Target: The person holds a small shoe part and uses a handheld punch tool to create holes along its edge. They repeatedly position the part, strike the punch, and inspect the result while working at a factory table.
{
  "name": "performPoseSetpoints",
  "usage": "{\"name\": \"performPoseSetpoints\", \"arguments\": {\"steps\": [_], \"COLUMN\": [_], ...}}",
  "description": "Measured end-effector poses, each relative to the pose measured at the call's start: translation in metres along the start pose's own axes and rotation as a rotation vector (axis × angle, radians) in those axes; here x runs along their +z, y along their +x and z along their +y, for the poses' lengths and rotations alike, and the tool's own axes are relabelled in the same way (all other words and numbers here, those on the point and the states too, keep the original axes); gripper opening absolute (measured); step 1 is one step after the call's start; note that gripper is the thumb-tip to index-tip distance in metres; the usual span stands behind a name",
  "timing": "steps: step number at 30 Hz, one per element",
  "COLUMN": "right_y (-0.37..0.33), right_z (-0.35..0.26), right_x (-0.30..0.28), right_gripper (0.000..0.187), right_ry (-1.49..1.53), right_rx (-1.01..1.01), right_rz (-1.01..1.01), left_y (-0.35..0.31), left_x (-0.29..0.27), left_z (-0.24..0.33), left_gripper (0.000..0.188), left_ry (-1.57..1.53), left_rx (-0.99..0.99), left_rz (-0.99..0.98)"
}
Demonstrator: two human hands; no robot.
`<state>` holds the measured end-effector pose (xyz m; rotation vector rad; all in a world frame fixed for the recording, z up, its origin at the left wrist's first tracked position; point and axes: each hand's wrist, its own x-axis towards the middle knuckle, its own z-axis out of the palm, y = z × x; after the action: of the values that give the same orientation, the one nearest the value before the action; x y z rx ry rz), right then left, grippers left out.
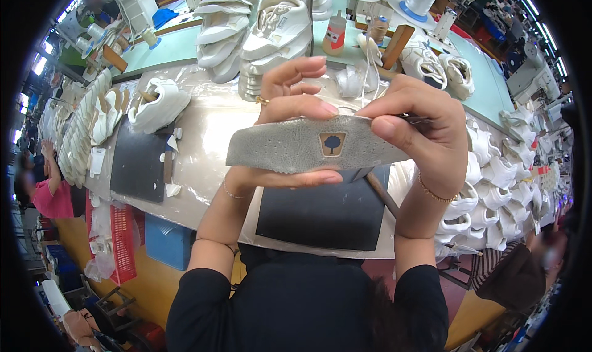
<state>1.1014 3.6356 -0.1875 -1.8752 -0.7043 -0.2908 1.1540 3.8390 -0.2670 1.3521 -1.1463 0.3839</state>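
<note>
A long strip of grey grained leather (277, 145) is held up in front of me above the table. It bears a small tan-edged patch with a dark tree emblem (332, 143) and rows of tiny holes. My left hand (293, 99) clasps it, thumb along the top edge and fingers beneath and behind. With thumb and forefinger, my right hand (425, 127) pinches the strip's upper right part. A small whitish bit shows at the top edge between both hands; I cannot tell what it is. Below lies a black mat (317, 219) with a hammer's wooden handle (382, 195) at its right edge.
White shoes (277, 34) are stacked at the back, near a bottle (333, 36) and thread spools (420, 0). More white shoe uppers (493, 179) crowd the right side. A second dark mat (140, 164) and a white shoe (159, 105) lie left. Other people are nearby.
</note>
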Motion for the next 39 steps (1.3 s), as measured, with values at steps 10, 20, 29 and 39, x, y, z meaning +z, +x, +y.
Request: {"name": "performPoseSetpoints", "arguments": {"steps": [10,20,29,39], "right_y": [-0.001,0.014,0.017,0.018], "right_z": [-0.007,-0.004,-0.005,-0.006], "right_x": [-0.009,-0.006,-0.002,-0.003], "right_gripper": [0.012,0.015,0.020,0.019], "right_ry": [-0.026,0.065,0.016,-0.013], "right_rx": [-0.009,0.132,0.133,0.178], "right_rz": [0.037,-0.167,-0.166,-0.203], "left_y": [0.020,0.010,0.010,0.009], "left_x": [0.002,0.004,0.008,0.009], "left_z": [0.005,0.006,0.004,0.004], "left_gripper": [0.075,0.067,0.066,0.069], "left_ry": [-0.009,-0.017,-0.043,-0.043], "left_rx": [0.043,-0.034,-0.030,-0.037], "left_rz": [-0.035,-0.020,0.009,0.010]}}
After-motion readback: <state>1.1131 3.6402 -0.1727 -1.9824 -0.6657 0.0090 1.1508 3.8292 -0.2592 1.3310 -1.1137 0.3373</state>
